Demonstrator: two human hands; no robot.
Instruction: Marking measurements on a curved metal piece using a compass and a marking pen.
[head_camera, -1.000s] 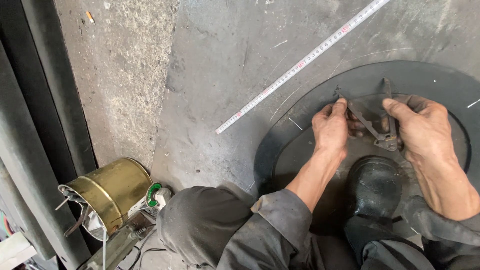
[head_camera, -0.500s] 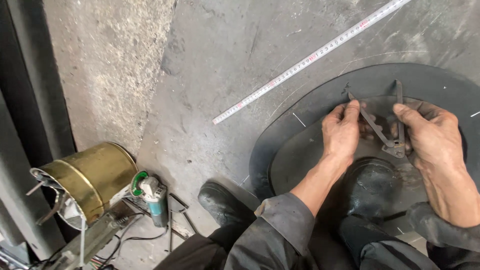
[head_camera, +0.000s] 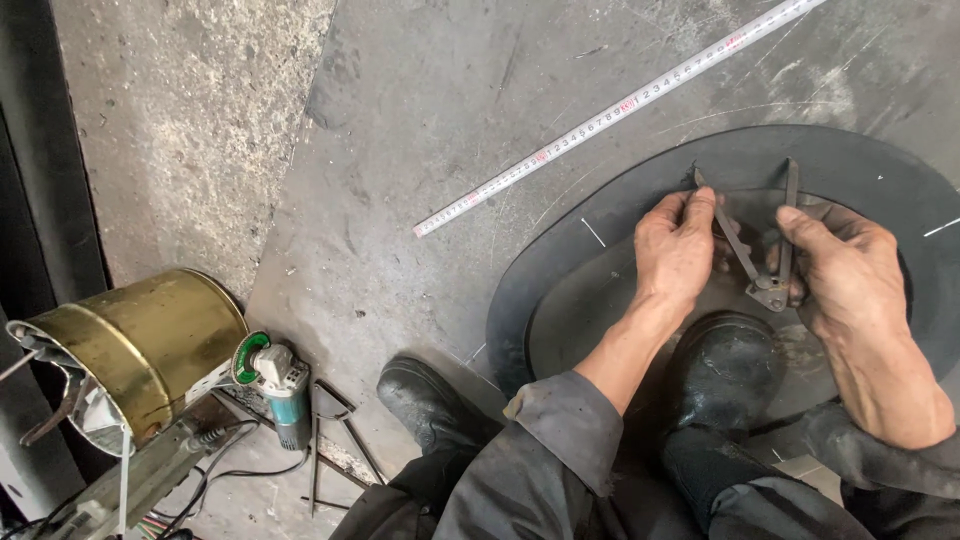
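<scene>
Nearest: two black rubber boots, scuffed and dull; the right boot (head_camera: 728, 372) planted on the dark round disc (head_camera: 560, 290), the left boot (head_camera: 425, 398) on the grey steel floor plate (head_camera: 420, 130).

Hands: left hand (head_camera: 675, 250) with fingers closed about one leg of the metal dividers (head_camera: 765, 245); right hand (head_camera: 850, 275) with fingers pinched at the hinge and the other leg. The dividers stand legs spread, tips on the disc just beyond the boot.

Handling, as a judgement: keep one tip pressed as pivot, hold the spread fixed at the hinge, and let the boot pin the disc flat.

Disc: matt black, thin, smooth, with short pale chalk ticks.

Left, near: brass-coloured tin can (head_camera: 130, 350) on its side; green-capped angle grinder (head_camera: 275, 385).

Far: white tape measure (head_camera: 600, 115), laid diagonally; rough concrete (head_camera: 180, 120) beyond.
</scene>
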